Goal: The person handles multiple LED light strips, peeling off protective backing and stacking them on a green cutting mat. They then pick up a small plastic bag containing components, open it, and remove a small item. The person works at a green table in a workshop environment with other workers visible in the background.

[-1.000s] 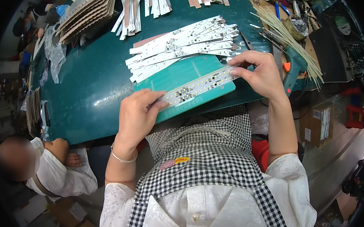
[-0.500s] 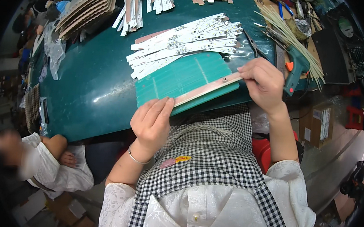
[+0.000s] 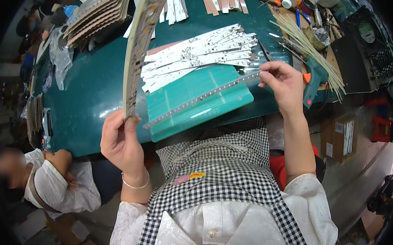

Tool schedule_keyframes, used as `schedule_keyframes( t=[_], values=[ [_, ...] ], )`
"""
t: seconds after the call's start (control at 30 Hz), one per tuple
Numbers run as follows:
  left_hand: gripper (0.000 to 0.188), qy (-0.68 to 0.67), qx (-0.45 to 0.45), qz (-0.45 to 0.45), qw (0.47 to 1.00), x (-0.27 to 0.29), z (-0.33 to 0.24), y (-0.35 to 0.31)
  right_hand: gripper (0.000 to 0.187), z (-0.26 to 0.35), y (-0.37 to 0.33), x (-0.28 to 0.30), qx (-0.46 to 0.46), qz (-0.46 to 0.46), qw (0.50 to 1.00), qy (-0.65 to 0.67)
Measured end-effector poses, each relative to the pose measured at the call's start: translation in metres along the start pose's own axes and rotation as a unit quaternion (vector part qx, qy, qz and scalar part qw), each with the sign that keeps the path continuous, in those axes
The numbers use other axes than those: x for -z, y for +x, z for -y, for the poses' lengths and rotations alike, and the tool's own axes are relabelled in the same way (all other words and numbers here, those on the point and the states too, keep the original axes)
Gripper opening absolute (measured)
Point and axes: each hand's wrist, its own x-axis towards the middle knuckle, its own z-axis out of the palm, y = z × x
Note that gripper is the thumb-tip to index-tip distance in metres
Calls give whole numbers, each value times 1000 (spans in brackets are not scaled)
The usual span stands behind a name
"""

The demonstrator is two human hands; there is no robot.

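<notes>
My left hand (image 3: 124, 140) is closed in a pinch around the lower end of a long circuit board strip (image 3: 140, 50), held nearly upright. Its edge is pale tan and small yellowish parts dot its face. A narrow, see-through strip (image 3: 203, 97) with a row of small dots runs slantwise over a green board (image 3: 185, 83). At that strip's right end is my right hand (image 3: 282, 85), thumb and forefinger closed on its tip. Just beyond the green board lies a pile of white circuit board strips (image 3: 201, 50) with small components.
More strips (image 3: 175, 2) lie at the table's far side, with brown corrugated sheets (image 3: 99, 18) at far left. To the right are pliers (image 3: 266, 50), a green glue gun (image 3: 317, 81) and thin pale sticks (image 3: 313, 51). Another person (image 3: 64, 181) sits at left.
My left hand has moved left and swung the strip upright off the green board. The see-through dotted strip now shows across the board. My right hand has stayed near the board's right end.
</notes>
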Motion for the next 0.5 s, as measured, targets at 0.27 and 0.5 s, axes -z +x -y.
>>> schedule_keyframes(
  t=[0.27, 0.5],
  values=[
    [3, -3, 12, 50, 999, 6, -5, -5, 25, 1, 81, -24, 96, -60, 951, -288],
    [12, -371, 209, 57, 903, -30, -25, -4, 29, 41, -11, -57, 143, 102, 980, -95]
  ],
)
